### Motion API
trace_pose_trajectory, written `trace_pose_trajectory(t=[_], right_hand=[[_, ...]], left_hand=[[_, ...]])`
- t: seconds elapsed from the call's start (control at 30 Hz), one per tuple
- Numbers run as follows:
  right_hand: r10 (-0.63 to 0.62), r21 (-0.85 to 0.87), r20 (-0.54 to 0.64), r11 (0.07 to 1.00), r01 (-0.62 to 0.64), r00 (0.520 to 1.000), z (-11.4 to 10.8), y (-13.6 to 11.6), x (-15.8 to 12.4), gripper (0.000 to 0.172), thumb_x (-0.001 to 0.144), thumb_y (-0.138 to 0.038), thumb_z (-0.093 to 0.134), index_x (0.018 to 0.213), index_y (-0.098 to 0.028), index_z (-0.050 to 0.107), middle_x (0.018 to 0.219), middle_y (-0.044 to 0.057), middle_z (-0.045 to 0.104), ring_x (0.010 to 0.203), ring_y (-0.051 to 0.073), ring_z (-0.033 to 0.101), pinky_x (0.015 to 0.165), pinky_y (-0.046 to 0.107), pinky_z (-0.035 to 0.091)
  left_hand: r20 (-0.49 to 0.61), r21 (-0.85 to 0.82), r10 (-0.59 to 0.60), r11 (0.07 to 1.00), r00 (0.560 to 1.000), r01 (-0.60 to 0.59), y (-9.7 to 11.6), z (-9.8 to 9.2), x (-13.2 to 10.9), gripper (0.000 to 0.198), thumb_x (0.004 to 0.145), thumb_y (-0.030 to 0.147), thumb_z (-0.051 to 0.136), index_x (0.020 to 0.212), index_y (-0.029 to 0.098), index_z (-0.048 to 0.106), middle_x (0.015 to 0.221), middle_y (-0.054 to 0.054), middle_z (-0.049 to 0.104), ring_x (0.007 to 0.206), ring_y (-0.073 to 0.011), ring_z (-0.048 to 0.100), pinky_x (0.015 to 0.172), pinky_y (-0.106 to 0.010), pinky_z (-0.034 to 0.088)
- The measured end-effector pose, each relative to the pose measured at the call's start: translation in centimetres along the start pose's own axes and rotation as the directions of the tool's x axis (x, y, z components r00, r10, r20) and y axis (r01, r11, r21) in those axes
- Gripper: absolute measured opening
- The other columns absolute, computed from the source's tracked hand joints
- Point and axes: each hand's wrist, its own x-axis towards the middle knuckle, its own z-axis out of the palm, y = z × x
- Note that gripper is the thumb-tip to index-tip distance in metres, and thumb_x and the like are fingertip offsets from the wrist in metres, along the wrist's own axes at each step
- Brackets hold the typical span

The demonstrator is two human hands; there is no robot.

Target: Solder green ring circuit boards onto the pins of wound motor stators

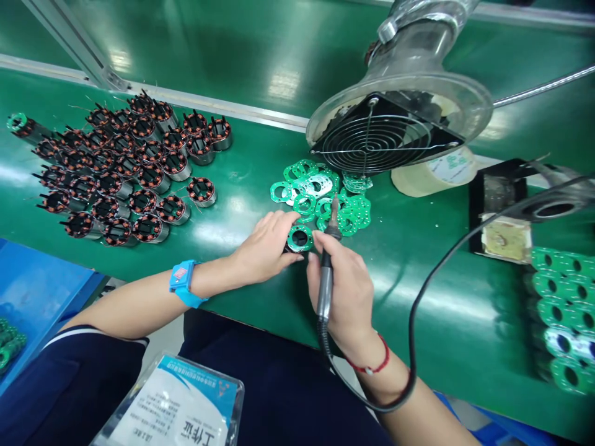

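Observation:
My left hand (264,248) grips a motor stator (300,238) topped by a round green circuit board, with thumb and fingers around its left side. In my right hand (346,285) is a soldering iron (326,282), held between thumb and fingers with its tip pointing away from me, above the loose boards. My right index fingertip is close to the stator's right edge; whether it touches I cannot tell. Just beyond both hands lies a loose pile of green ring-shaped circuit boards (304,204).
Many wound stators (151,176) stand grouped at the left. A fume extractor fan (372,142) overhangs the pile. Right of it are a tape roll (434,173) and a soldering iron stand (504,232). Rows of stators with boards (564,310) stand far right. The iron's black cable (411,334) loops over my right forearm.

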Motion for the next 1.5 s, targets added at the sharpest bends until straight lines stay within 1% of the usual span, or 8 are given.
trace_pose_trajectory(t=[0.1, 0.27, 0.53, 0.7, 0.9, 1.0, 1.3, 1.5], right_hand=[[-0.022, 0.009, 0.016, 1.000, 0.022, 1.000, 0.3, -0.1, -0.2, 0.040, 0.093, -0.021, 0.057, 0.133, -0.021, 0.053, 0.100, 0.009, 0.073, 0.088, 0.025, 0.070, 0.084, 0.041, 0.055], [0.106, 0.120, 0.048, 0.987, -0.111, 0.993, 1.0, 0.5, -0.1, 0.054, 0.092, -0.040, 0.062, 0.140, -0.024, 0.044, 0.121, 0.012, 0.067, 0.105, 0.029, 0.068, 0.086, 0.046, 0.058], [0.193, 0.267, 0.058, 0.942, -0.201, 0.980, 1.8, 1.4, -0.3, 0.054, 0.093, -0.035, 0.063, 0.140, -0.024, 0.040, 0.130, 0.014, 0.064, 0.119, 0.028, 0.064, 0.097, 0.048, 0.056], [0.134, 0.221, 0.046, 0.965, -0.141, 0.990, 2.0, 1.4, -0.1, 0.053, 0.094, -0.033, 0.060, 0.141, -0.025, 0.038, 0.132, 0.013, 0.063, 0.118, 0.029, 0.064, 0.097, 0.049, 0.055], [-0.053, 0.039, 0.046, 0.998, 0.051, 0.998, 1.7, 1.5, 0.9, 0.045, 0.093, -0.028, 0.056, 0.137, -0.024, 0.046, 0.123, 0.010, 0.067, 0.110, 0.029, 0.063, 0.091, 0.048, 0.054], [-0.049, 0.003, 0.071, 0.999, 0.049, 0.996, 1.4, 1.6, 1.3, 0.045, 0.091, -0.030, 0.056, 0.134, -0.022, 0.047, 0.120, 0.011, 0.067, 0.108, 0.030, 0.063, 0.092, 0.048, 0.053], [0.035, 0.203, 0.156, 0.977, -0.067, 0.987, 0.9, 1.9, 2.3, 0.049, 0.084, -0.026, 0.061, 0.131, -0.024, 0.046, 0.118, 0.010, 0.068, 0.109, 0.028, 0.065, 0.092, 0.046, 0.055], [0.005, 0.173, 0.050, 0.985, -0.014, 0.999, 1.7, 1.6, 1.4, 0.044, 0.090, -0.030, 0.059, 0.131, -0.022, 0.047, 0.118, 0.011, 0.067, 0.105, 0.028, 0.064, 0.091, 0.045, 0.055]], left_hand=[[-0.008, -0.002, 0.013, 1.000, 1.000, -0.013, -0.1, -0.1, 0.2, 0.050, 0.083, 0.023, 0.063, 0.127, 0.016, 0.040, 0.119, -0.014, 0.053, 0.111, -0.0297, 0.049, 0.098, -0.049, 0.045], [0.034, 0.013, 0.092, 0.996, 0.995, -0.093, -0.3, -0.6, 0.7, 0.043, 0.083, 0.021, 0.058, 0.124, 0.019, 0.045, 0.119, -0.012, 0.054, 0.109, -0.0290, 0.048, 0.097, -0.049, 0.043], [0.075, 0.024, 0.124, 0.992, 0.989, -0.126, -0.5, -1.2, 0.9, 0.044, 0.087, 0.021, 0.060, 0.129, 0.017, 0.047, 0.124, -0.013, 0.056, 0.114, -0.0289, 0.047, 0.102, -0.048, 0.041], [0.070, 0.072, 0.133, 0.988, 0.989, -0.138, -0.7, -1.2, 0.9, 0.044, 0.088, 0.024, 0.061, 0.128, 0.015, 0.048, 0.125, -0.015, 0.056, 0.115, -0.0302, 0.049, 0.103, -0.051, 0.040], [-0.025, -0.058, 0.142, 0.988, 0.990, -0.143, -1.7, -0.3, 0.8, 0.068, 0.080, 0.022, 0.065, 0.138, 0.012, 0.031, 0.129, -0.019, 0.053, 0.123, -0.0323, 0.047, 0.107, -0.052, 0.040], [-0.055, -0.062, 0.140, 0.988, 0.989, -0.143, -1.9, 0.0, 0.7, 0.062, 0.078, 0.021, 0.064, 0.132, 0.014, 0.034, 0.127, -0.018, 0.052, 0.122, -0.0322, 0.049, 0.106, -0.053, 0.041], [-0.092, -0.041, 0.137, 0.989, 0.986, -0.141, -2.0, -0.1, 0.9, 0.050, 0.077, 0.018, 0.066, 0.121, 0.018, 0.042, 0.121, -0.015, 0.057, 0.115, -0.0303, 0.055, 0.099, -0.052, 0.049], [-0.179, 0.126, 0.137, 0.985, 0.974, -0.115, -1.6, 0.3, -0.1, 0.037, 0.082, 0.019, 0.065, 0.115, 0.017, 0.049, 0.117, -0.014, 0.062, 0.110, -0.0296, 0.058, 0.096, -0.052, 0.049]])
